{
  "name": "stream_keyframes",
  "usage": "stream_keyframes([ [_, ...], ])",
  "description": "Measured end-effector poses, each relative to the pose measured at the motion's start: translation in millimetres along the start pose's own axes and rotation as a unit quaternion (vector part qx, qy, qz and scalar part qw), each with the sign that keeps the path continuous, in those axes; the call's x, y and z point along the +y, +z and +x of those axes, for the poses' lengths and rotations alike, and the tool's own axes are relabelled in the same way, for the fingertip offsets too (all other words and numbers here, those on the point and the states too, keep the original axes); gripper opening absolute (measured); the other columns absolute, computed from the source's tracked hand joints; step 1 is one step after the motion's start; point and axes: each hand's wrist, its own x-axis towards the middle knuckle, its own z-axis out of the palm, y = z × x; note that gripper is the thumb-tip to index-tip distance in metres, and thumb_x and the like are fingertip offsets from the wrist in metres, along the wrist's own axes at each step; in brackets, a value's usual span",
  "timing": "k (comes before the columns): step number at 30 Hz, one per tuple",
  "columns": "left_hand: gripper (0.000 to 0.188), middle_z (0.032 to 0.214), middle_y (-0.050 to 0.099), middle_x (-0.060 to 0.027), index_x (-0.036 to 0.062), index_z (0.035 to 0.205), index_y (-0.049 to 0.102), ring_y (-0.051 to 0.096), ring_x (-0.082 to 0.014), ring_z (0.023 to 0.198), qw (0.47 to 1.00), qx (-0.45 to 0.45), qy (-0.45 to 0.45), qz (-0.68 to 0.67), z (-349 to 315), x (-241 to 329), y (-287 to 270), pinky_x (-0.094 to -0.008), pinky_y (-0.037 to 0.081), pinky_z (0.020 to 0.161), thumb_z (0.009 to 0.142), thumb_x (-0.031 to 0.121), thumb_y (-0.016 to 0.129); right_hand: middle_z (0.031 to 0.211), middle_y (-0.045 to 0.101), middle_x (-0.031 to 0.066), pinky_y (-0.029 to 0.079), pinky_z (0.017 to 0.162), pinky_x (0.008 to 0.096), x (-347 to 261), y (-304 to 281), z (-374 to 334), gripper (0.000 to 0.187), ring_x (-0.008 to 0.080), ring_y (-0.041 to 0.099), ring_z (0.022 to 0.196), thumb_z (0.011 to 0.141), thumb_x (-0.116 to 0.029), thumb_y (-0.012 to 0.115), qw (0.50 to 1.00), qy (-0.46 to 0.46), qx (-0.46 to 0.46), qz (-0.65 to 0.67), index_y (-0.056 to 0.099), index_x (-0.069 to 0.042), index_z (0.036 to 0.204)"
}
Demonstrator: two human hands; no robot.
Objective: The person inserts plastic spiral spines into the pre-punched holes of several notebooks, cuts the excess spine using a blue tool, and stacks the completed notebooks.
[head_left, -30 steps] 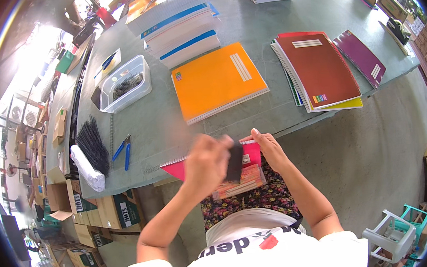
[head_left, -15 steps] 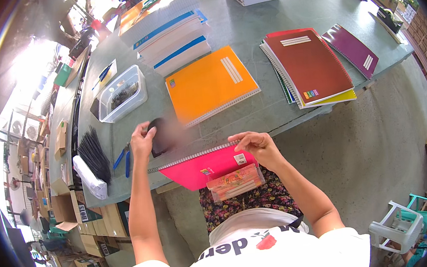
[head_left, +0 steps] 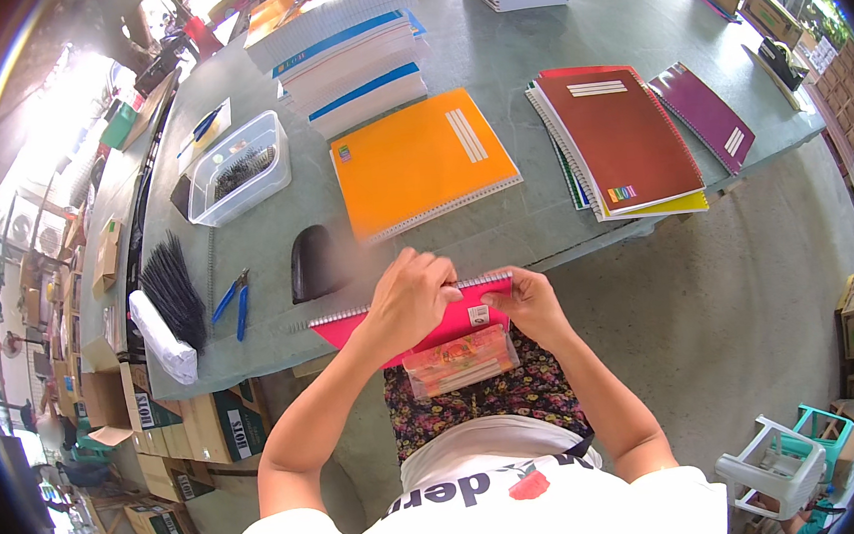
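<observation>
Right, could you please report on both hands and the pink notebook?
Right hand gripping notebook, left hand at its coil. Notebook tilted, by near side of table. Black object on table, clear of both hands.

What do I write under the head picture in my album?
Left hand and right hand at a pink spiral notebook, an orange notebook lying beyond.

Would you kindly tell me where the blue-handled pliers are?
Left in the head view, the blue-handled pliers lie between the long black strands and the rounded black object.
</observation>
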Motion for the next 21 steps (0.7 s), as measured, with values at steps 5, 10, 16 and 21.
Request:
stream_keyframes([
  [5,0.017,0.088,0.061,-0.0161,0.0016,0.09,0.063,0.055,-0.0316,0.084,0.99,0.072,0.079,-0.094,16,23,30,-0.0391,0.045,0.075,0.077,0.013,0.062,0.069,0.06,-0.0018,0.041,0.058,0.0215,25,-12,1,0.01,0.002,0.046,0.066,0.084,-0.003,0.059,0.987,-0.02,-0.032,-0.157,0.064,0.001,0.092],
  [10,0.015,0.088,0.061,-0.015,0.0005,0.089,0.062,0.056,-0.0316,0.085,0.989,0.013,0.076,-0.125,17,20,35,-0.0375,0.046,0.076,0.077,0.008,0.06,0.069,0.061,-0.0003,0.042,0.06,0.0224,13,-10,-6,0.007,0.0021,0.047,0.068,0.083,-0.002,0.056,0.975,-0.01,-0.03,-0.218,0.062,0.001,0.087],
  [16,0.012,0.086,0.06,-0.0158,0.0005,0.082,0.062,0.055,-0.0322,0.089,0.987,-0.007,-0.009,-0.161,18,28,26,-0.038,0.045,0.078,0.073,0.008,0.063,0.072,0.064,0.0089,0.045,0.062,0.025,-9,9,-12,0.009,0.0082,0.056,0.067,0.081,-0.003,0.057,0.923,0.01,0.004,-0.384,0.061,0.001,0.088],
  [21,0.041,0.102,0.06,-0.0157,0.0011,0.098,0.061,0.055,-0.0307,0.101,0.979,0.121,0.054,-0.157,9,-1,-5,-0.0398,0.043,0.086,0.066,0.02,0.077,0.09,0.066,0.0158,0.048,0.073,0.0296,-22,-1,-2,0.024,0.0203,0.064,0.085,0.077,-0.008,0.065,0.925,-0.098,0.019,-0.366,0.064,-0.004,0.101],
])
